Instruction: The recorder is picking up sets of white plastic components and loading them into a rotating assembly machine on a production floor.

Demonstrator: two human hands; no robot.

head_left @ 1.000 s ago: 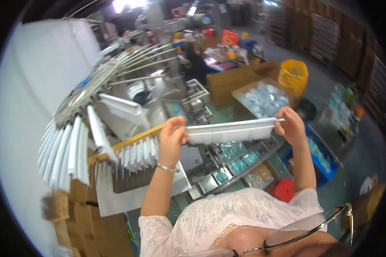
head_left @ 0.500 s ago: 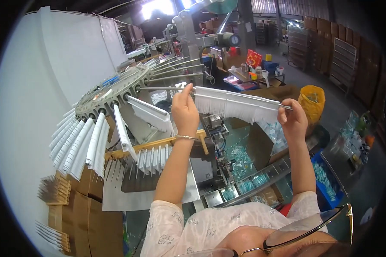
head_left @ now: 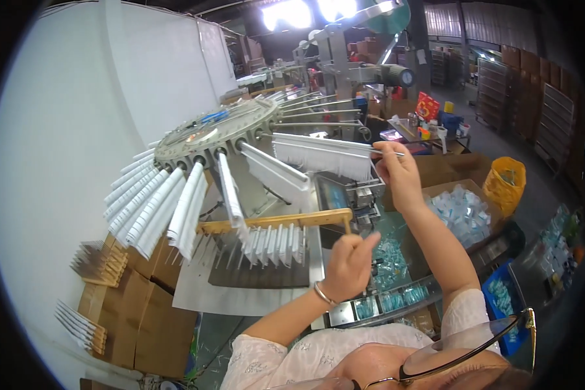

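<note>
My right hand (head_left: 398, 170) is closed on the outer end of a thin metal rod (head_left: 389, 152). White fringed strips (head_left: 328, 155) hang along this rod, whose far end is at the round rotary machine (head_left: 218, 133). Lower down, my left hand (head_left: 350, 268) is at the lower end of a wooden peg on the wooden rack bar (head_left: 276, 223). Its fingers look curled and the thumb stands apart; blur hides whether they grip the peg. Beneath the bar, several white-covered rods (head_left: 273, 246) hang in a row.
More rods with white strips (head_left: 143, 214) fan out from the machine's left side. Cardboard boxes (head_left: 136, 318) and spare rod racks (head_left: 97, 263) stand at lower left. On the right are a box of clear plastic pieces (head_left: 461, 211), a yellow bag (head_left: 504, 184) and a blue crate (head_left: 506, 299).
My left hand has left the rod's inner part and come down to the wooden peg. With my right hand still on its outer end, the rod has swung toward the machine. The view has shifted left.
</note>
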